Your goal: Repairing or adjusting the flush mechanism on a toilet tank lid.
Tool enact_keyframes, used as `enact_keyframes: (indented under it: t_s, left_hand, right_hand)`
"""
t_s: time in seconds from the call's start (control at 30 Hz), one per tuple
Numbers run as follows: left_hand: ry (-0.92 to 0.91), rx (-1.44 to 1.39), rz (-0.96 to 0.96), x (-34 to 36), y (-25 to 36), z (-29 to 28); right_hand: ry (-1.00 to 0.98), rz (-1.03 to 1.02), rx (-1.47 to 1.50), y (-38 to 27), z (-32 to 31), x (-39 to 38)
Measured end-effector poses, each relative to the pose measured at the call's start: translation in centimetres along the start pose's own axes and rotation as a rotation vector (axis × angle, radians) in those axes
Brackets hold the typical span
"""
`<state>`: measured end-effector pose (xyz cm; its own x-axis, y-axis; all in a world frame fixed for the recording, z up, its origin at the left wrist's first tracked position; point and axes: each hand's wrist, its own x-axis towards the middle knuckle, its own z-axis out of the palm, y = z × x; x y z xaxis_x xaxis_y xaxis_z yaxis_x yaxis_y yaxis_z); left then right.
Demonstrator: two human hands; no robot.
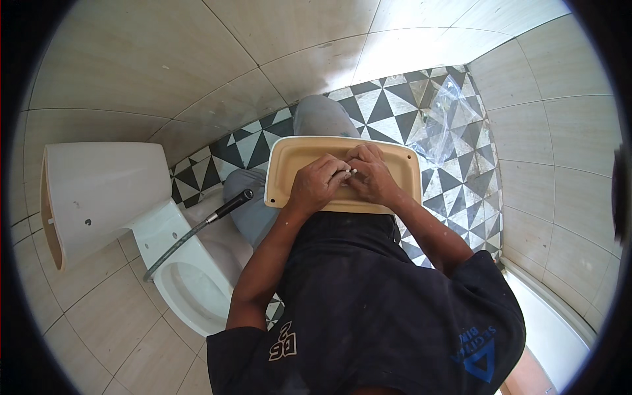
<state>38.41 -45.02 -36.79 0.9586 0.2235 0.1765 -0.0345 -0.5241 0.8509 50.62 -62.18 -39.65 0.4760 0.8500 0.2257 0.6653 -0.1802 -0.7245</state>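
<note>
A tan, white-rimmed tray-like piece (pixel 285 168), resembling a cistern lid, lies across my lap between my knees, small dark holes at two corners. Over its middle, my left hand (pixel 317 179) has its fingers pinched on a small white piece (pixel 350 172), too small to identify exactly. My right hand (pixel 372 176) meets it from the other side, fingers curled round the same spot, partly hiding what they grip. Both wrists hang over the piece's near edge, and the fingertips of the two hands touch or nearly touch.
At left stand a white toilet (pixel 191 283) and its lidless cistern (pixel 102 184). A metal sprayer hose (pixel 178 249) with black handle (pixel 234 203) crosses the toilet. Crumpled clear plastic (pixel 444 118) lies on the patterned floor (pixel 388 108). Tiled walls (pixel 553 197) surround me; a white ledge (pixel 546 316) is lower right.
</note>
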Motion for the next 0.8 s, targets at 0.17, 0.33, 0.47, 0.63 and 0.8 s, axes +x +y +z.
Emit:
enact_keyframes:
  t_s: [0.17,0.33,0.47,0.63,0.8]
  left_hand:
    - [0.019,0.012,-0.008,0.03,-0.06,0.08]
    - [-0.002,0.032,-0.048,0.05,0.1,-0.08]
    - [0.001,0.014,-0.047,0.12,-0.13,0.02]
    - [0.017,0.045,-0.021,0.14,-0.27,0.12]
    - [0.015,0.055,-0.024,0.23,-0.03,0.28]
  right_hand:
    - [-0.064,0.12,-0.056,0.11,0.39,0.1]
    - [-0.011,-0.047,-0.005,0.25,-0.05,0.28]
    - [-0.057,0.057,-0.032,0.37,0.49,0.18]
    - [-0.025,0.07,-0.02,-0.3,0.16,0.44]
    - [-0.02,-0.015,-0.018,0.36,0.37,0.31]
